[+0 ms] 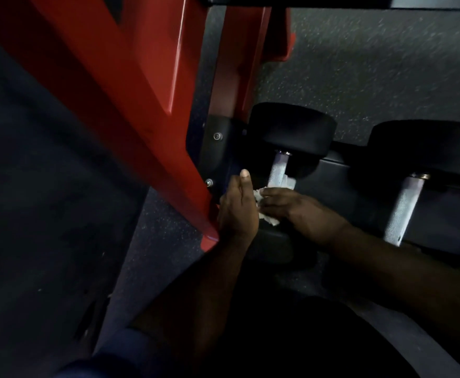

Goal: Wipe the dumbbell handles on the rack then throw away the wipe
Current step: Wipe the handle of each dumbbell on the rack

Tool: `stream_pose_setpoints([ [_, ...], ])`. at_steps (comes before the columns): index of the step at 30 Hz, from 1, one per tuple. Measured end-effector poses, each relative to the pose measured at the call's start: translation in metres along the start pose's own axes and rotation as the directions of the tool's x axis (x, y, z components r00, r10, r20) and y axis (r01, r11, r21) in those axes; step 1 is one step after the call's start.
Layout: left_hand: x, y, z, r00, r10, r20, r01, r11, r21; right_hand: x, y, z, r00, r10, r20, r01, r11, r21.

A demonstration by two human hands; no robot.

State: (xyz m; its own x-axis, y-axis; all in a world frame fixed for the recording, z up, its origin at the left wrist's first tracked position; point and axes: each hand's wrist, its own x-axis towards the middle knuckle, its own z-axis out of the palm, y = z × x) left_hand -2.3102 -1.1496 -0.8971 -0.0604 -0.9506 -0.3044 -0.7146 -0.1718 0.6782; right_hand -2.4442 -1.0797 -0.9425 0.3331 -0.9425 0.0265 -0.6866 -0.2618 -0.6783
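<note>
A glossy red steel rack frame (130,85) is slanting over speckled rubber flooring (373,64). Just right of the frame, a dumbbell (291,129) with round matte-black heads is lying with its knurled silvery handle (278,170) pointing away from the person. The right hand (299,211) is curling over a crumpled white wipe (268,215) on the handle's near end. The left hand (237,208) is sitting against the frame, thumb raised; its grip cannot be told.
</note>
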Motion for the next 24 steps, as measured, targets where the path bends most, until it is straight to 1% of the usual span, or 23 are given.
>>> stream_pose_setpoints([
  [1, 0.000, -0.002, 0.000, 1.000, 0.006, -0.008, -0.006, 1.000, -0.009, -0.001, 0.007, -0.003, 0.997, -0.071, -0.010, 0.070, 0.997, -0.014],
  [2, 0.001, -0.004, 0.001, 1.000, 0.004, -0.014, -0.004, 1.000, -0.013, 0.001, 0.014, -0.012, 0.998, -0.062, -0.016, 0.061, 0.997, -0.041],
  [5, 0.004, -0.010, 0.004, 1.000, -0.009, -0.022, 0.008, 1.000, -0.020, 0.014, 0.024, -0.021, 0.981, 0.012, -0.196, -0.031, 0.995, -0.096],
  [6, 0.005, -0.012, 0.005, 1.000, -0.010, -0.021, 0.010, 1.000, -0.024, 0.020, 0.016, -0.016, 0.974, 0.049, -0.220, -0.071, 0.993, -0.093],
  [7, 0.006, -0.011, 0.005, 1.000, -0.005, -0.009, 0.005, 1.000, -0.013, 0.021, 0.008, -0.009, 0.968, 0.085, -0.235, -0.101, 0.993, -0.054],
  [8, 0.006, -0.013, 0.005, 1.000, -0.009, 0.008, 0.009, 1.000, 0.000, 0.020, -0.002, -0.002, 0.970, 0.147, -0.196, -0.131, 0.987, 0.090],
  [9, 0.007, -0.013, 0.004, 1.000, -0.003, 0.014, 0.003, 1.000, 0.005, 0.017, -0.004, 0.005, 0.982, 0.128, -0.142, -0.100, 0.978, 0.186],
  [10, 0.008, -0.013, 0.005, 1.000, 0.004, 0.023, -0.004, 1.000, 0.006, 0.012, -0.002, 0.004, 0.995, 0.081, -0.057, -0.069, 0.980, 0.186],
  [11, 0.009, -0.014, 0.005, 0.999, 0.006, 0.031, -0.006, 1.000, 0.011, 0.006, 0.005, 0.003, 0.999, -0.006, 0.040, 0.000, 0.988, 0.154],
  [12, 0.010, -0.013, 0.005, 0.999, 0.007, 0.031, -0.008, 1.000, 0.020, 0.002, 0.014, -0.001, 0.996, -0.017, 0.091, 0.005, 0.991, 0.135],
  [13, 0.011, -0.015, 0.005, 1.000, 0.006, 0.030, -0.007, 0.999, 0.032, 0.001, 0.023, -0.005, 0.995, -0.026, 0.094, 0.014, 0.991, 0.130],
  [14, 0.011, -0.016, 0.003, 0.999, 0.006, 0.036, -0.008, 0.999, 0.049, 0.001, 0.027, -0.007, 0.999, -0.011, 0.039, 0.006, 0.993, 0.117],
  [15, 0.011, -0.016, 0.003, 0.999, 0.012, 0.049, -0.015, 0.998, 0.063, 0.003, 0.023, -0.009, 0.998, 0.028, -0.050, -0.022, 0.993, 0.119],
  [16, 0.011, -0.015, 0.002, 0.998, 0.018, 0.065, -0.023, 0.997, 0.075, 0.004, 0.014, -0.007, 0.980, 0.115, -0.165, -0.084, 0.980, 0.182],
  [17, 0.010, -0.014, 0.003, 0.997, 0.021, 0.070, -0.027, 0.996, 0.083, 0.005, 0.004, -0.002, 0.937, 0.202, -0.283, -0.126, 0.956, 0.264],
  [18, 0.010, -0.015, 0.002, 0.996, 0.017, 0.082, -0.024, 0.996, 0.091, 0.005, -0.010, 0.008, 0.867, 0.329, -0.375, -0.183, 0.909, 0.373],
  [19, 0.011, -0.015, 0.001, 0.994, 0.018, 0.104, -0.027, 0.996, 0.086, 0.006, -0.025, 0.016, 0.779, 0.475, -0.411, -0.233, 0.826, 0.513],
  [20, 0.011, -0.014, 0.001, 0.992, 0.018, 0.127, -0.029, 0.996, 0.080, 0.009, -0.037, 0.019, 0.656, 0.641, -0.398, -0.277, 0.695, 0.663],
  [21, 0.011, -0.015, 0.001, 0.991, 0.011, 0.136, -0.023, 0.996, 0.083, 0.014, -0.045, 0.019, 0.518, 0.786, -0.338, -0.251, 0.517, 0.819],
  [22, 0.011, -0.015, 0.002, 0.991, 0.007, 0.133, -0.018, 0.996, 0.085, 0.021, -0.047, 0.014, 0.353, 0.899, -0.260, -0.175, 0.336, 0.925],
  [23, 0.010, -0.016, 0.001, 0.993, 0.012, 0.121, -0.023, 0.996, 0.087, 0.029, -0.045, 0.007, 0.198, 0.959, -0.201, -0.067, 0.218, 0.974],
  [24, 0.010, -0.015, 0.000, 0.994, 0.026, 0.105, -0.034, 0.996, 0.078, 0.037, -0.039, -0.002, 0.065, 0.989, -0.132, 0.021, 0.130, 0.991],
])
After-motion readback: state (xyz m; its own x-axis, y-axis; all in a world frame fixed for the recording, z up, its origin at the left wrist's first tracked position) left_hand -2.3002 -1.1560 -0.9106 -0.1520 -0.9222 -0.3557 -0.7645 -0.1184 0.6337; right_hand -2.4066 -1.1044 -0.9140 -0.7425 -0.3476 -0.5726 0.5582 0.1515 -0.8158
